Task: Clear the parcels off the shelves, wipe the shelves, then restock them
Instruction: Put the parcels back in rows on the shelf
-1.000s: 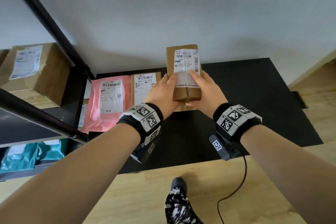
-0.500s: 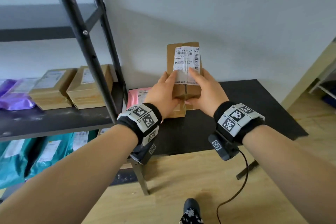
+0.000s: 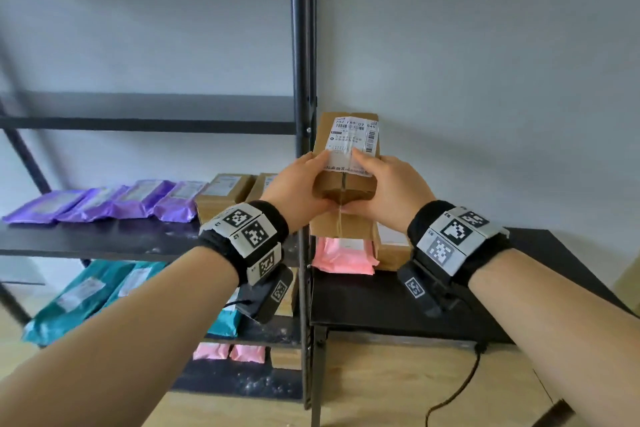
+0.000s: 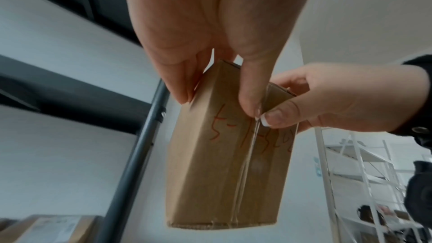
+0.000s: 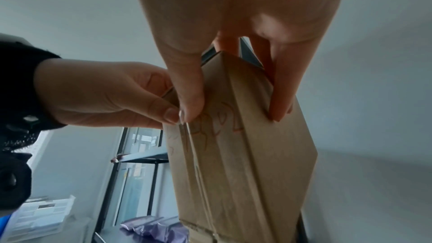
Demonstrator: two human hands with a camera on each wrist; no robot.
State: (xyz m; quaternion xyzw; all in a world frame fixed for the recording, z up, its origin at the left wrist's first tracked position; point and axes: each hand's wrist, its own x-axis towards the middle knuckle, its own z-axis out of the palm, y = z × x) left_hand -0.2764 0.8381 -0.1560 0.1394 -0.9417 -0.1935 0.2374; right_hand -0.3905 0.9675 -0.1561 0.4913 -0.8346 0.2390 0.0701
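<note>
While I stood in front of the black shelf rack, its shelves lay to my left, and the low black table with a few more parcels lay to my right. The middle shelf already held purple bags and brown boxes in a row. I held one brown box up in the air, just right of the rack's post. Its long side pointed up and away from me. My left hand and my right hand both gripped its near end, thumbs on top. I think my left hand was nearer the shelf, so the box had to go left.
</note>
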